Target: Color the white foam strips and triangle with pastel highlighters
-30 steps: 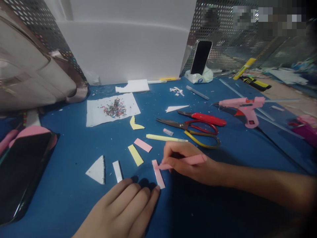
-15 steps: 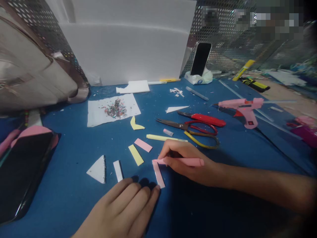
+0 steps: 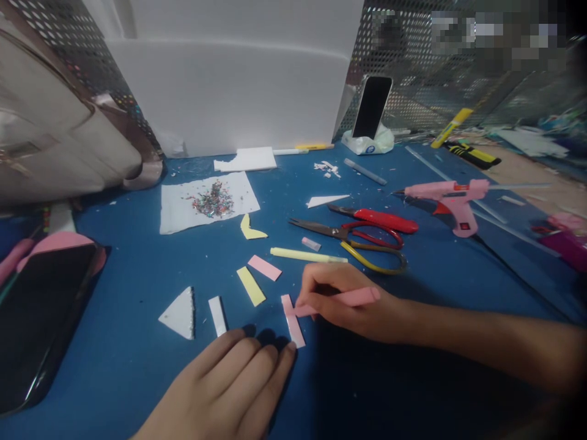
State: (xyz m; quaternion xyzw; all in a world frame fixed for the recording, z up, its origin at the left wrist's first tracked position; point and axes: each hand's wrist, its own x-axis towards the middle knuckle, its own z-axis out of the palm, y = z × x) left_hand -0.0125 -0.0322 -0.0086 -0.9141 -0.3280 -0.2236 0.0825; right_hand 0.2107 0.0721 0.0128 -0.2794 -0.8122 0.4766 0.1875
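My right hand [image 3: 353, 299] is closed around a pink marker [image 3: 358, 297], its tip on a small strip [image 3: 296, 330] that is partly pink and partly white. My left hand [image 3: 229, 379] lies over the table with its fingers laid down, one fingertip touching the strip's lower end. Beside the left fingers is a white strip [image 3: 217, 315], and left of that a white triangular piece [image 3: 180, 315] with a glittery edge. Above the marked strip lie a yellow strip [image 3: 251, 286] and a pink strip [image 3: 265, 267]. A pink marker cap [image 3: 311, 244] and a pale yellow marker [image 3: 293, 253] lie farther back.
Scissors [image 3: 339, 232] and red-handled pliers [image 3: 385, 220] lie beyond my right hand, near a pink glue gun [image 3: 458, 201]. Glitter covers part of a white sheet [image 3: 174, 214]. A dark phone [image 3: 41, 330] is at left; another phone [image 3: 372, 107] stands at the back.
My right hand has brought the marker tip down along the strip from its upper end. More pink shows near the strip's top. The left hand has stayed in place.
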